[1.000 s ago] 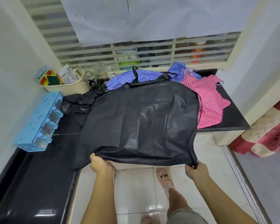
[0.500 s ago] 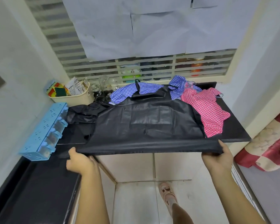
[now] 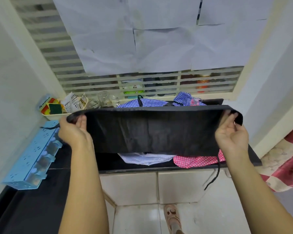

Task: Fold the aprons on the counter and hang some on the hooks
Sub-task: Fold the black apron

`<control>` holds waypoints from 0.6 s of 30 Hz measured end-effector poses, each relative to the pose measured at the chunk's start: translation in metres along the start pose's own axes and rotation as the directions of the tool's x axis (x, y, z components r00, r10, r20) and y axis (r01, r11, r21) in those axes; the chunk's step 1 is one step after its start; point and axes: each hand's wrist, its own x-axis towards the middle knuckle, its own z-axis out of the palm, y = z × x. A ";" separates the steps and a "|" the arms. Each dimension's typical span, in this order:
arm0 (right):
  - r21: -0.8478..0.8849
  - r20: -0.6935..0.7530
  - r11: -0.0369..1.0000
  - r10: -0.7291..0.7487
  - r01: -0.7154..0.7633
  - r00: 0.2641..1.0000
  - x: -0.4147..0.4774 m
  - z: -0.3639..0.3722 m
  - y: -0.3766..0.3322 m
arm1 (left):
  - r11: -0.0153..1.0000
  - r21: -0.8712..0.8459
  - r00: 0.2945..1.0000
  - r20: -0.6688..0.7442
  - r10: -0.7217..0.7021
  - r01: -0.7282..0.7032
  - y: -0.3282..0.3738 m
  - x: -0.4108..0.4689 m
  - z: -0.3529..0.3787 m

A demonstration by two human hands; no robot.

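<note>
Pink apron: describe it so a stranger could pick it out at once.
Start at the black counter under the slatted window. At its right end, below the black apron held in the air, lies a crumpled cloth: the pink apron. It alone is pink: beside it on the left lies a white cloth, behind it a blue apron, also checked.

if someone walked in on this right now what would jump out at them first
The black apron dominates the middle, stretched wide between the left hand and right hand, each gripping one end above the counter. Under and behind it lie bright checked aprons: a pink apron at the right and a blue apron by the window grille. A light blue rack sits at the left by the wall.
</note>
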 end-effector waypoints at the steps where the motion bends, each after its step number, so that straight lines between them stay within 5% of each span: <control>1: -0.017 -0.030 1.000 -0.014 0.014 0.999 0.013 0.004 0.000 | 0.997 0.063 0.998 0.046 -0.046 0.043 -0.005 0.006 0.011; 6: -0.295 -0.215 0.955 -0.022 -0.043 0.976 0.086 -0.003 -0.016 | 0.880 0.424 0.955 0.096 -0.281 0.216 -0.052 0.049 0.047; 11: -0.603 -0.311 0.776 -0.016 -0.184 0.950 0.154 -0.015 -0.012 | 0.768 0.522 0.896 0.014 -0.443 0.372 -0.106 0.093 0.061; 18: -0.825 -0.351 0.469 0.015 -0.316 0.936 0.216 -0.007 0.022 | 0.461 0.834 0.764 0.076 -0.640 0.303 -0.151 0.133 0.063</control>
